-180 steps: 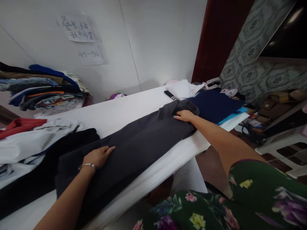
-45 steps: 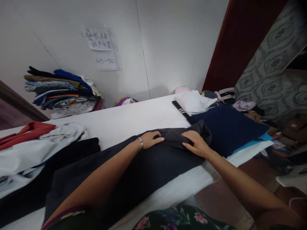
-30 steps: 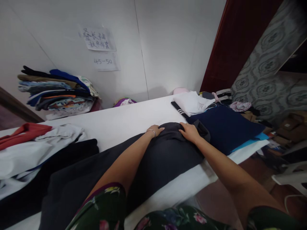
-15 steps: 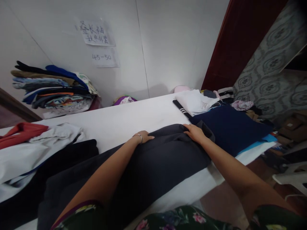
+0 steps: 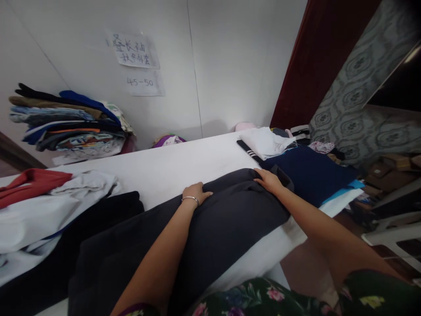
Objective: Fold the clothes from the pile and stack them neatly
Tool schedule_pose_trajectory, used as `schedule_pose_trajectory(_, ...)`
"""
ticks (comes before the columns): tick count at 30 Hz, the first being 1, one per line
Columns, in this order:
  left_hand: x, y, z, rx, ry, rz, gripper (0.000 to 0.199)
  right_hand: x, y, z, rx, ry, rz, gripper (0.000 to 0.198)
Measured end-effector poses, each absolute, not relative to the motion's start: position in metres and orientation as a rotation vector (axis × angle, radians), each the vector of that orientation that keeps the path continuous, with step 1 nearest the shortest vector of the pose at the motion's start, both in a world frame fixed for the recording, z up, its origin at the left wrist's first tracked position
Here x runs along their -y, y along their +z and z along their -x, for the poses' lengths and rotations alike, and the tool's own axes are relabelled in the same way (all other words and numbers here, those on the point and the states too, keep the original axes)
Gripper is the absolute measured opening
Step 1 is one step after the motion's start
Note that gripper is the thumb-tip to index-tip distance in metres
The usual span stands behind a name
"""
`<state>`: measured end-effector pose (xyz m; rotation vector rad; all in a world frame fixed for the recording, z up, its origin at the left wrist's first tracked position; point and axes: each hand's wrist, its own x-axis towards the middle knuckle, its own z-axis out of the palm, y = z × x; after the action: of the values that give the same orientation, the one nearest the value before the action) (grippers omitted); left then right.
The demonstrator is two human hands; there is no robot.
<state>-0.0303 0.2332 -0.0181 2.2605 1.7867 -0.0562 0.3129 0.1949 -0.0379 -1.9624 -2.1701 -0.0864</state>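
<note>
A large dark grey garment lies folded across the white table in front of me, its exact kind hidden by the folds. At its far edge, my left hand, with a bracelet at the wrist, is closed on the cloth, fingers curled over the edge and thumb on top. Farther right, my right hand grips the same far edge near the garment's right end. Under my left forearm, part of the cloth spreads toward the near left. A black garment lies close beside it on the left.
Left on the white table lie white clothing and a red garment. Behind stands a stack of folded clothes. To the right are a navy garment and a white one. Handwritten papers hang on the wall.
My left hand has shifted slightly along the garment's far edge and turned, its back now showing more. My right hand keeps its hold. The view has swung a little to the right.
</note>
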Motion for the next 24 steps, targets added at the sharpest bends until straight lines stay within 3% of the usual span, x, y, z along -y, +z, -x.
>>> schedule_pose_trajectory(9,-0.230,-0.020,0.033,-1.696,-0.070,-2.342,0.044,-0.212,-0.008,-0.275,2.186,-0.026,2.110,0.052)
schedule_pose_trajectory(24,-0.233,-0.016,0.037,-1.640,-0.108,-2.286,0.049,-0.207,-0.031,-0.261,2.092,0.006,2.210,0.052)
